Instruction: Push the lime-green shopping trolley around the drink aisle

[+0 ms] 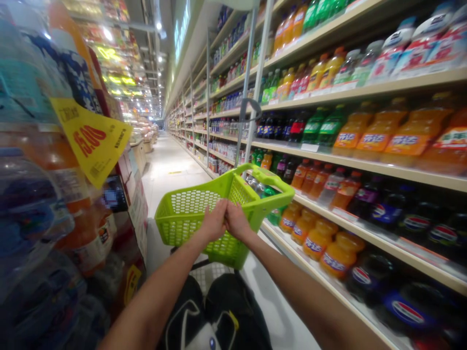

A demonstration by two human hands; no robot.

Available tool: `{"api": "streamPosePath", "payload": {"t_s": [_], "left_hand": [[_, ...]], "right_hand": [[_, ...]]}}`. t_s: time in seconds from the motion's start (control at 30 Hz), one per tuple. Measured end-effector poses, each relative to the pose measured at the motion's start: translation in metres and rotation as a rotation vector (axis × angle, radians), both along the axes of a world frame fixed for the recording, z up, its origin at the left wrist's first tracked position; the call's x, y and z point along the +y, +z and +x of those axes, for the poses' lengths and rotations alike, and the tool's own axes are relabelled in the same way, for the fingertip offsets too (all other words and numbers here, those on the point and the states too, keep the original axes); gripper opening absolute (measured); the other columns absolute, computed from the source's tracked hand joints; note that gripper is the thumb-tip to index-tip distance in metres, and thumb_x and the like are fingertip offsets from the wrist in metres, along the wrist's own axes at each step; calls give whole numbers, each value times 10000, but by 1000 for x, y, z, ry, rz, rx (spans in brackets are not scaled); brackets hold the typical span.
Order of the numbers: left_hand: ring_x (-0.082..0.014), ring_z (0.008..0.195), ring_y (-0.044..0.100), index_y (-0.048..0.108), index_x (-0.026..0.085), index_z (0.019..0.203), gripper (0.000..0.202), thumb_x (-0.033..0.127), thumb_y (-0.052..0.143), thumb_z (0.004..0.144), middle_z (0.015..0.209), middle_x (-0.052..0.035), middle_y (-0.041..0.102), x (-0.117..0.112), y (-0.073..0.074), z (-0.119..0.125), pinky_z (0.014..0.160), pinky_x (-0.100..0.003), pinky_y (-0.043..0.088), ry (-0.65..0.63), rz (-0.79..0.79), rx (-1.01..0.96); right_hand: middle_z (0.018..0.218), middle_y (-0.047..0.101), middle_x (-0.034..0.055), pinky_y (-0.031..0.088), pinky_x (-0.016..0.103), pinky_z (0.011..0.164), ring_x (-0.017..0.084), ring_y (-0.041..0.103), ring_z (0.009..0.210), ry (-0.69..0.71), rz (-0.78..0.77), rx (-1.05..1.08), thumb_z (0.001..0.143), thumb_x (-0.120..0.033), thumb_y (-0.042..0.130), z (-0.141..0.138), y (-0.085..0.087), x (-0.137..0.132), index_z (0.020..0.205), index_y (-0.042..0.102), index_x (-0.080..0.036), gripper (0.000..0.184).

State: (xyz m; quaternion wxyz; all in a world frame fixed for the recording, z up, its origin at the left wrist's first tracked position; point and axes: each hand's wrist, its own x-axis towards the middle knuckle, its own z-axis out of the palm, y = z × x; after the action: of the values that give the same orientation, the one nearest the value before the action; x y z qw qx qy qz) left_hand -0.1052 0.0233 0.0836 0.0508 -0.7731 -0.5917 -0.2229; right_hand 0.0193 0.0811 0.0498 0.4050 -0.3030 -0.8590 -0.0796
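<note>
Holding my left hand [214,222] and right hand [238,222] together over the near side of the cart [235,253], I have my fingers bent inward, meeting each other. Whether they are clamped on anything small, or touch the cart's wall, I cannot tell. The cart stands ahead of my legs [233,296], its handle [272,179] up at its right. As I judge it, what is done is just this: the cart is within reach and both arms stretch out to it. No bottle shows in either hand. How much the cart carries I cannot tell, since its near wall and my hands hide its bottom. Right of the cart, the shelves [350,161] hold rows of orange bottles [404,136] and, lower, cola bottles [410,311], all standing out of my grasp. Left of the cart are wrapped bottles [32,204], with a yellow tag [93,141] jutting out above. Beyond the cart runs the aisle [171,150]. What is left I cannot measure; nothing here marks an end.
</note>
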Motion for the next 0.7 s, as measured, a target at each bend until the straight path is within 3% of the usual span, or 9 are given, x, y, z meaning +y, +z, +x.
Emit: {"api": "streamPosePath", "payload": {"t_s": [0.1,0.23,0.37,0.5,0.7], "left_hand": [[-248,1338,208,163,218,1402,751,189,481,723,1464,-90,238,5,-4,10,1079,-482,150,-8,-22,-13],[-230,1325,241,179,235,1395,709,238,473,750,1451,-91,271,5,-11,10,1069,-515,155,0,-39,-50],[-212,1294,300,338,227,1323,544,326,454,801,1409,-80,355,5,-9,13,1072,-536,120,11,-8,-105],[-218,1202,416,491,223,1175,397,386,470,813,1312,-75,479,10,-3,29,1070,-542,118,111,70,-173],[-205,1138,477,483,237,1189,365,220,434,827,1263,-70,530,23,-6,42,1067,-570,87,215,126,-129]], "right_hand": [[1273,489,176,194,578,1018,299,411,1204,-104,-45,-81,687,-113,471,12,9,-9,1243,429,-103,558],[1348,414,164,137,574,1032,289,359,1249,-185,-4,-107,690,-124,484,30,16,-17,1250,436,-123,562],[1291,484,158,117,590,1029,297,367,1241,-326,-29,-84,725,-111,463,40,14,-14,1178,519,-131,457],[1265,509,160,112,593,1030,312,352,1247,-365,-50,-107,754,-123,463,40,11,-11,1137,561,-126,395],[1287,495,135,102,560,1048,275,326,1266,-342,-52,-118,745,-98,449,43,14,-17,1183,532,-139,448]]}}
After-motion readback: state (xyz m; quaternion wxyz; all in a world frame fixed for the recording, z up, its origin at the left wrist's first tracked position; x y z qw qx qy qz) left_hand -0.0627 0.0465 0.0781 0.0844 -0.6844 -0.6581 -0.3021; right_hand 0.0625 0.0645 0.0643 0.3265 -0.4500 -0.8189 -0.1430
